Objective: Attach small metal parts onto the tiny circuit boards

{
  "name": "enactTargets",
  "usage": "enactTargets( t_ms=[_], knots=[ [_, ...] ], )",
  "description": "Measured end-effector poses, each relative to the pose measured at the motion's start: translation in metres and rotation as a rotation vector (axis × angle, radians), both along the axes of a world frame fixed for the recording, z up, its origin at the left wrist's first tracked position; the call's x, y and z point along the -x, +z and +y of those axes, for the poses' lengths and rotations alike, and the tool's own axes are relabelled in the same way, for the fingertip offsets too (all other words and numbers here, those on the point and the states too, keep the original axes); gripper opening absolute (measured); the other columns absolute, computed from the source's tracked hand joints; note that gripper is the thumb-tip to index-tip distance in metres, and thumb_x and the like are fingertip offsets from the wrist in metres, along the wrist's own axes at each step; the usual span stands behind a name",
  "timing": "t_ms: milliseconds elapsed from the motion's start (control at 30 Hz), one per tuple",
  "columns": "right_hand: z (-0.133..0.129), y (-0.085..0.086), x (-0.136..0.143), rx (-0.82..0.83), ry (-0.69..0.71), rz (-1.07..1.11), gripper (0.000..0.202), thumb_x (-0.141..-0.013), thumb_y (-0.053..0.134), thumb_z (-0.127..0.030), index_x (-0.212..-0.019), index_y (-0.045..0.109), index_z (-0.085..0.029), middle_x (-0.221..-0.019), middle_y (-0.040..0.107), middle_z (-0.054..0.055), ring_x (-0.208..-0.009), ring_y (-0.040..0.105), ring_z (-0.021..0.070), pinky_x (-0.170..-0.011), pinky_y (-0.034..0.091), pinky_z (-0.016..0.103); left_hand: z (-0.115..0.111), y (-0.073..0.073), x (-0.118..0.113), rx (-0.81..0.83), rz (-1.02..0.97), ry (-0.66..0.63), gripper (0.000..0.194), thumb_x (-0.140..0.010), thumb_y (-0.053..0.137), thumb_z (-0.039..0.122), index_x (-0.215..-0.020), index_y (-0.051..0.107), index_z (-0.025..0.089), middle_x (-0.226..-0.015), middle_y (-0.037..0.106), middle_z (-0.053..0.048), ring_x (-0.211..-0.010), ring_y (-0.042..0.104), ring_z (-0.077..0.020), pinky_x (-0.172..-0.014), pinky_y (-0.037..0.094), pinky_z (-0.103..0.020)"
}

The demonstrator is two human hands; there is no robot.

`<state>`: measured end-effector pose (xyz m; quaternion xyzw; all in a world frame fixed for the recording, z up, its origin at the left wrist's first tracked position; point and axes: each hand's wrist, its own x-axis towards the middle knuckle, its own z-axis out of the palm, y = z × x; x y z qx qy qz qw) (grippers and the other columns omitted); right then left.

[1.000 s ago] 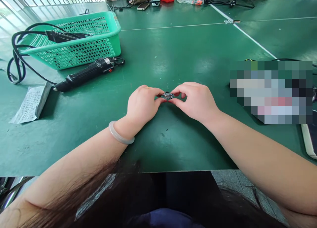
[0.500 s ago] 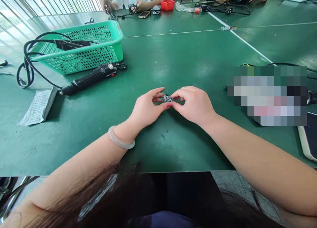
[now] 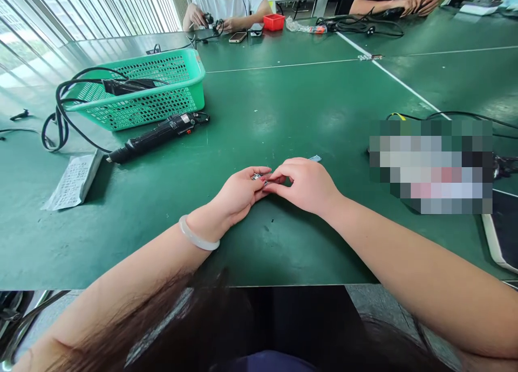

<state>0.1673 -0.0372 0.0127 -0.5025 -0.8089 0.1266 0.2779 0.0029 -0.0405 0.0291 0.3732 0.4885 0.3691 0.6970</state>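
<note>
Holds a small silvery part (image 3: 256,177) at mid-frame in the narrow grip of the left hand (image 3: 238,195), nearer; bunches the fingertips of the right hand (image 3: 308,184) just right of it; cannot tell its long axis or any right-hand hold.

No text is legible, even on the paper (image 3: 76,181).

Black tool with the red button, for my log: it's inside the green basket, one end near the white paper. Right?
Not inside: the head view shows the black tool on the table beside the green basket, one end near the white paper.
</note>
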Motion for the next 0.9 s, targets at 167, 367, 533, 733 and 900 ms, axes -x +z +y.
enactTargets(
  t_ms=[167, 367, 533, 733, 900],
  knots=[
    [0.002, 0.001, -0.006, 0.041, -0.025, 0.071, 0.017, -0.083, 0.079, -0.036, -0.089, 0.078, -0.021, -0.078, 0.072, 0.002, -0.070, 0.059, 0.0161, -0.065, 0.043, 0.031, -0.011, 0.010, 0.041, -0.090, 0.262, 0.034, 0.014, -0.093, 0.049, 0.009, -0.102, 0.057, 0.017, -0.106, 0.077, -0.011, -0.092, 0.076, -0.0137, -0.100, 0.058, -0.035],
    [0.004, 0.000, -0.007, 0.107, -0.021, 0.092, 0.013, -0.086, 0.074, -0.033, -0.087, 0.078, -0.021, -0.080, 0.072, 0.002, -0.067, 0.058, 0.0144, -0.064, 0.045, 0.031, -0.041, 0.007, 0.131, -0.435, 1.119, 0.075, 0.016, -0.088, 0.051, 0.023, -0.100, 0.060, 0.027, -0.104, 0.079, -0.005, -0.102, 0.076, -0.0276, -0.098, 0.056, -0.049],
    [0.005, 0.001, -0.007, 0.122, -0.020, 0.103, 0.013, -0.088, 0.071, -0.032, -0.085, 0.078, -0.022, -0.080, 0.073, 0.001, -0.064, 0.056, 0.0132, -0.063, 0.044, 0.031, -0.067, 0.009, 0.186, -0.520, 1.644, -0.014, 0.039, -0.094, 0.030, 0.032, -0.113, 0.062, 0.045, -0.117, 0.076, 0.010, -0.111, 0.070, -0.0376, -0.095, 0.052, -0.058],
    [0.006, -0.001, -0.009, 0.161, -0.050, 0.126, 0.013, -0.088, 0.071, -0.030, -0.082, 0.079, -0.022, -0.078, 0.072, 0.001, -0.064, 0.056, 0.0131, -0.061, 0.042, 0.030, -0.077, 0.023, 0.206, -0.460, 1.827, -0.408, 0.053, -0.095, 0.027, 0.021, -0.133, 0.064, 0.017, -0.127, 0.075, -0.011, -0.114, 0.070, -0.0283, -0.102, 0.049, -0.043],
    [0.006, 0.000, -0.010, 0.174, -0.054, 0.131, 0.015, -0.089, 0.069, -0.028, -0.081, 0.079, -0.022, -0.076, 0.071, 0.001, -0.065, 0.055, 0.0135, -0.061, 0.040, 0.030, -0.079, 0.030, 0.203, -0.366, 1.895, -0.350, 0.045, -0.101, 0.034, 0.041, -0.128, 0.064, 0.021, -0.113, 0.079, -0.007, -0.101, 0.072, -0.0250, -0.086, 0.049, -0.032]
  ],
)
